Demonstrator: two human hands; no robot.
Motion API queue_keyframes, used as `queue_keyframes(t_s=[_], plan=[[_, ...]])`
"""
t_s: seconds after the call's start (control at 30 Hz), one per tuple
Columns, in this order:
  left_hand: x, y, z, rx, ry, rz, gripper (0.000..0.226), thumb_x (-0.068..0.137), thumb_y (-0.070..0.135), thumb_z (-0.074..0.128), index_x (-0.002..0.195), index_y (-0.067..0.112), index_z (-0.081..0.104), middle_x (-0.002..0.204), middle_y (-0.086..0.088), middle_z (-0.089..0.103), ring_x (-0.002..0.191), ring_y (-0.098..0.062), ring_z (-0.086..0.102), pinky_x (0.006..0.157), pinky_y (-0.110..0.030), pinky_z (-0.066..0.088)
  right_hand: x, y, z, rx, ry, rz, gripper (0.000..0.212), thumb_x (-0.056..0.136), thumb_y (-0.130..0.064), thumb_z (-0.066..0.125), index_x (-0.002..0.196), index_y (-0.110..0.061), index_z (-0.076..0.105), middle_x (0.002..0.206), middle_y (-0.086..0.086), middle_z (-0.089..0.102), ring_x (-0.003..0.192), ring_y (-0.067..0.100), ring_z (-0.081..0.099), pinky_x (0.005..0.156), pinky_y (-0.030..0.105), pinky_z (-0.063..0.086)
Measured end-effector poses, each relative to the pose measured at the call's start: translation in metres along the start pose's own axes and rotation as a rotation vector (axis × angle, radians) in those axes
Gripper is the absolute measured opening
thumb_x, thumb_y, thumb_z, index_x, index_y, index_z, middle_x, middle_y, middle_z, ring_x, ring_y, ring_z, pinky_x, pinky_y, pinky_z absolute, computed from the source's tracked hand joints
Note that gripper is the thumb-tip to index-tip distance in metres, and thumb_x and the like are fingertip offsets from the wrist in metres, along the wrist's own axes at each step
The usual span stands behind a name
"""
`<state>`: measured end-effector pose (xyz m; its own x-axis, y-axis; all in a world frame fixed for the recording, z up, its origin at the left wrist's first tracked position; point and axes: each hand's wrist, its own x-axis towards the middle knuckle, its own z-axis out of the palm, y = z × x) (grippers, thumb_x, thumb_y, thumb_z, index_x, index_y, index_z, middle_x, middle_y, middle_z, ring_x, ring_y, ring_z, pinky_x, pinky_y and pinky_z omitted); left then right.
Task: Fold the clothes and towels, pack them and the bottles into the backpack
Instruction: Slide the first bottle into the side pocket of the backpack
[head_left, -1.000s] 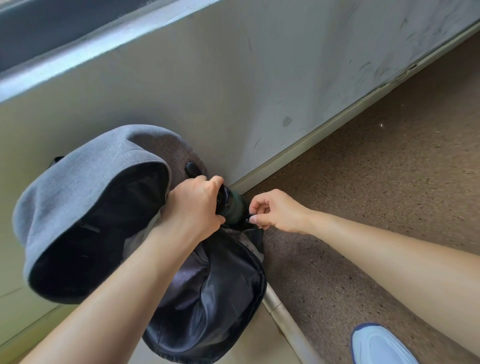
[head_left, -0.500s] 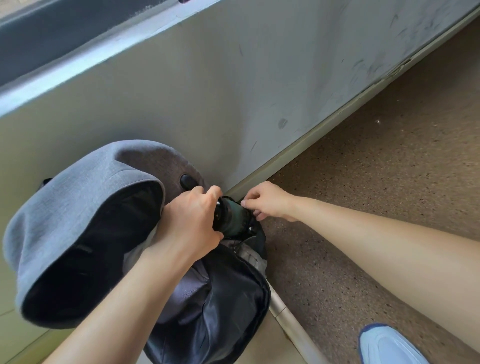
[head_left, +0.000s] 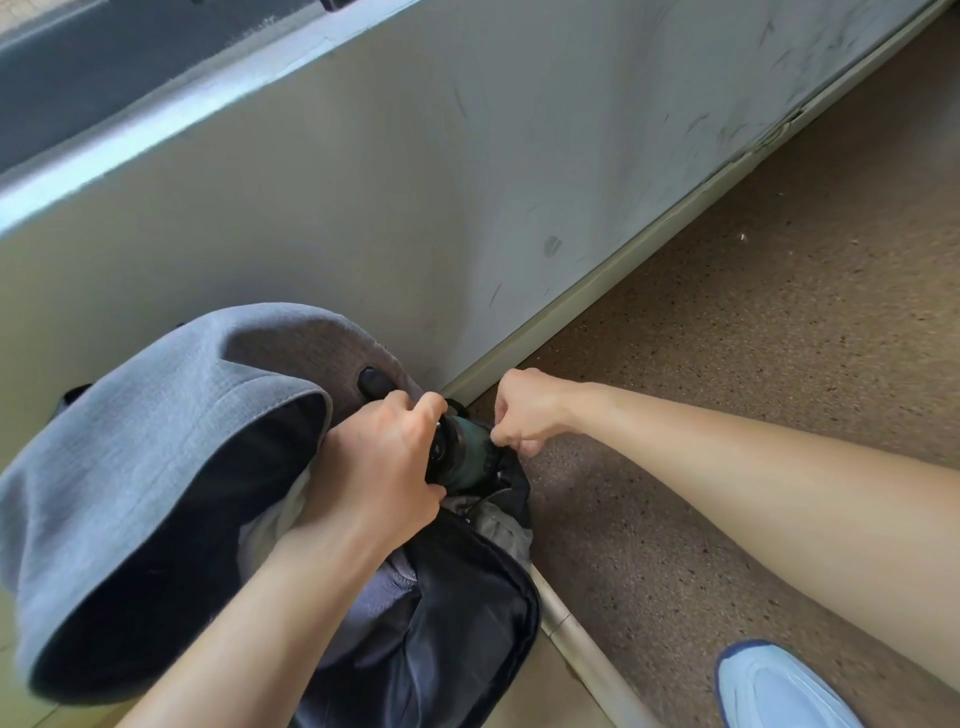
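Bottle (head_left: 470, 452) gripped by L hand (head_left: 379, 467); R hand (head_left: 524, 410) pinches backpack (head_left: 156, 441) edge.

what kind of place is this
Probably indoors, at the edge of a plain room or corridor: a scuffed pale wall with a skirting strip along its foot, a speckled brown floor, and what looks like a window ledge above.

Scuffed pale wall (head_left: 467, 182) met speckled brown floor (head_left: 753, 364) along light skirting strip (head_left: 597, 278). White shoe (head_left: 779, 691) stood bottom right; dark band (head_left: 78, 78) above, possibly window.
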<state>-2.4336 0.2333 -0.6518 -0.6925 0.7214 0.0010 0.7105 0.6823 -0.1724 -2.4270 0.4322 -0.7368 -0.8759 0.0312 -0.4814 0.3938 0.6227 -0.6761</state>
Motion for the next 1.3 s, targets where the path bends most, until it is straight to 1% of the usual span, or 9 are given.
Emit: queue_keyframes(t_s=[0.17, 0.3, 0.43, 0.57, 0.7, 0.87, 1.0, 1.17, 1.3], plan=[[0.002, 0.000, 0.008, 0.194, 0.078, 0.161, 0.069, 0.035, 0.039, 0.099, 0.094, 0.017, 0.069, 0.074, -0.001, 0.065, 0.071, -0.028, 0.063, 0.057, -0.037, 0.049, -0.005, 0.004, 0.004, 0.003, -0.015, -0.051, 0.023, 0.092, -0.012, 0.058, 0.086, 0.004, 0.073, 0.074, 0.016, 0.072, 0.061, 0.022, 0.067, 0.054, 0.023, 0.054], [0.013, 0.004, -0.001, 0.386, 0.060, 0.346, 0.048, 0.043, 0.031, 0.087, 0.079, 0.016, 0.058, 0.062, 0.001, 0.061, 0.083, -0.027, 0.051, 0.072, -0.040, 0.029, -0.009, 0.014, 0.008, 0.067, 0.051, -0.114, 0.023, 0.087, -0.015, 0.057, 0.066, -0.014, 0.067, 0.065, 0.006, 0.062, 0.056, 0.017, 0.050, 0.051, 0.024, 0.039], [0.042, 0.004, -0.025, 0.486, -0.143, 0.483, 0.036, 0.076, 0.043, 0.072, 0.102, 0.022, 0.059, 0.081, 0.005, 0.063, 0.104, -0.021, 0.046, 0.085, -0.038, 0.026, -0.013, 0.015, 0.012, 0.130, 0.093, -0.140, 0.022, 0.083, -0.015, 0.059, 0.061, -0.015, 0.065, 0.064, 0.007, 0.059, 0.059, 0.019, 0.047, 0.056, 0.029, 0.037], [0.064, 0.005, -0.033, 0.445, -0.252, 0.482, 0.052, 0.072, 0.071, 0.065, 0.085, 0.021, 0.059, 0.065, 0.008, 0.036, 0.087, -0.020, 0.056, 0.089, -0.033, 0.034, -0.020, 0.008, 0.008, 0.192, 0.118, -0.157, 0.026, 0.087, -0.011, 0.059, 0.061, -0.013, 0.060, 0.062, 0.007, 0.051, 0.055, 0.017, 0.039, 0.050, 0.026, 0.030], [0.073, 0.012, -0.025, 0.427, -0.370, 0.391, 0.065, 0.070, 0.080, 0.066, 0.077, 0.021, 0.041, 0.066, 0.008, 0.038, 0.080, -0.021, 0.054, 0.092, -0.034, 0.037, -0.018, 0.006, 0.011, 0.204, 0.139, -0.173, 0.029, 0.087, -0.012, 0.059, 0.058, -0.016, 0.057, 0.061, 0.005, 0.049, 0.053, 0.016, 0.036, 0.051, 0.026, 0.028], [0.060, -0.005, -0.007, 0.447, -0.285, 0.427, 0.060, 0.071, 0.068, 0.073, 0.109, 0.023, 0.067, 0.085, 0.007, 0.057, 0.103, -0.018, 0.052, 0.088, -0.035, 0.033, -0.018, 0.005, 0.022, 0.230, 0.140, -0.159, 0.023, 0.089, -0.015, 0.061, 0.073, 0.002, 0.066, 0.059, 0.002, 0.050, 0.053, 0.013, 0.038, 0.052, 0.026, 0.031], [0.053, -0.020, -0.001, 0.434, -0.236, 0.407, 0.067, 0.078, 0.071, 0.065, 0.126, 0.024, 0.063, 0.092, 0.004, 0.061, 0.107, -0.020, 0.054, 0.091, -0.036, 0.035, -0.013, 0.000, 0.031, 0.303, 0.193, -0.140, 0.025, 0.088, -0.016, 0.060, 0.071, 0.002, 0.064, 0.064, 0.006, 0.053, 0.064, 0.017, 0.045, 0.062, 0.031, 0.036], [0.037, -0.012, 0.006, 0.398, -0.170, 0.349, 0.081, 0.092, 0.062, 0.060, 0.154, 0.017, 0.034, 0.134, -0.004, 0.064, 0.120, -0.028, 0.056, 0.095, -0.037, 0.040, -0.011, -0.001, 0.022, 0.245, 0.148, -0.051, 0.028, 0.098, -0.019, 0.055, 0.077, -0.006, 0.067, 0.071, 0.007, 0.061, 0.065, 0.018, 0.052, 0.061, 0.032, 0.042], [0.009, -0.016, -0.012, 0.115, 0.042, 0.353, 0.041, 0.093, 0.040, 0.062, 0.131, 0.024, 0.062, 0.122, 0.001, 0.070, 0.102, -0.026, 0.065, 0.085, -0.038, 0.052, -0.022, -0.008, 0.013, 0.181, 0.172, -0.026, 0.030, 0.102, -0.025, 0.056, 0.088, -0.004, 0.072, 0.086, 0.014, 0.074, 0.074, 0.026, 0.067, 0.069, 0.034, 0.056]])
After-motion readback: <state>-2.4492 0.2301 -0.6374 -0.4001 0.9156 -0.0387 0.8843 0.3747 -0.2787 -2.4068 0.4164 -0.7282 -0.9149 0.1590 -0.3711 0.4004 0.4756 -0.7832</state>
